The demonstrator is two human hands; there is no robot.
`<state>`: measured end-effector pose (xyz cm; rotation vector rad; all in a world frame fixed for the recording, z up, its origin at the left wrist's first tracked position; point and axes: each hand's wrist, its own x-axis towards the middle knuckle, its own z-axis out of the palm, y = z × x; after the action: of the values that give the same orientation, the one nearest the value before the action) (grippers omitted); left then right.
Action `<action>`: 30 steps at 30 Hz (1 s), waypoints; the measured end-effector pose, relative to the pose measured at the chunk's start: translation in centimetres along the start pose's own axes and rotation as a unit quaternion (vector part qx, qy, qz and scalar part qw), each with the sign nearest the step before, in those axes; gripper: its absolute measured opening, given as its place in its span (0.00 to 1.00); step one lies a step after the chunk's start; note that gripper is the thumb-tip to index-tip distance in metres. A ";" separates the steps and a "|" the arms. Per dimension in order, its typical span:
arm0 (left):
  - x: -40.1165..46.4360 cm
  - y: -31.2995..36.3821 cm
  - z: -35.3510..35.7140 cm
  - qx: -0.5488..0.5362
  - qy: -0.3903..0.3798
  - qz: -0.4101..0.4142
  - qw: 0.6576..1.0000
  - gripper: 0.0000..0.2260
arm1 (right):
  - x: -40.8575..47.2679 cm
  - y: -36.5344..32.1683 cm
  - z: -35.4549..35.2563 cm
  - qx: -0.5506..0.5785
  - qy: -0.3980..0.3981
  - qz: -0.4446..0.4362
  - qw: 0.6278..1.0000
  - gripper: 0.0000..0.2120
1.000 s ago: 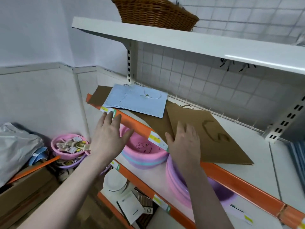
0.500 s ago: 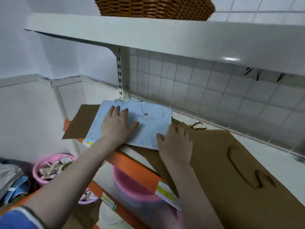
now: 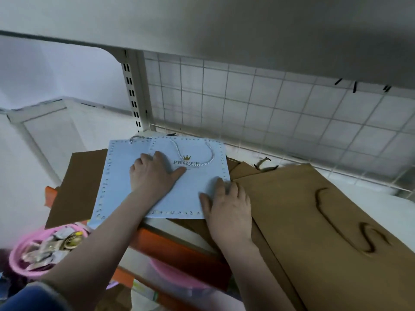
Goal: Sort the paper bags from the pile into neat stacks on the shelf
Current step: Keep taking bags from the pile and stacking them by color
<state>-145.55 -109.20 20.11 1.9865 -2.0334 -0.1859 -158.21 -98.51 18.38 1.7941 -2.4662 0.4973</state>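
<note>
A light blue paper bag (image 3: pixel 125 167) with a gold crown print and a white cord handle lies flat on the shelf (image 3: pixel 379 198), on top of a brown paper bag (image 3: pixel 78 182) that sticks out to the left. My left hand (image 3: pixel 152 176) presses flat on the blue bag's middle, fingers straight. My right hand (image 3: pixel 226 205) lies flat across the blue bag's right bottom corner and the edge of a large brown paper bag (image 3: pixel 314 221) with a twisted handle, which covers the right of the shelf.
An upper shelf (image 3: pixel 224 25) hangs low overhead. A wire grid back panel (image 3: pixel 269 108) closes the rear. The shelf's orange front edge (image 3: pixel 179 250) runs below my hands. Pink basins (image 3: pixel 22 250) with small items sit lower left.
The camera has moved closer to the shelf. Both hands went from the shelf's front edge onto the bags; my left hand now presses the blue bag, my right rests at its corner.
</note>
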 end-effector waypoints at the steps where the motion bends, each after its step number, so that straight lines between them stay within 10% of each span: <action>1: 0.2 0.0 -0.2 0.000 0.004 -0.007 1.000 0.35 | 0.0 0.1 0.1 0.001 0.004 0.001 1.000 0.26; 21: -2.4 -1.4 -3.8 -0.397 0.175 -0.009 0.901 0.28 | 0.6 0.6 -2.0 0.212 -0.004 0.039 0.976 0.36; 30: -6.9 -3.4 -7.1 -0.318 0.194 -0.035 0.928 0.30 | -3.9 -0.4 -5.4 0.274 0.084 0.016 0.958 0.31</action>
<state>-140.21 -101.74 25.02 1.5332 -1.4144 -0.3786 -157.40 -93.47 22.69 1.7654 -2.3927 1.3879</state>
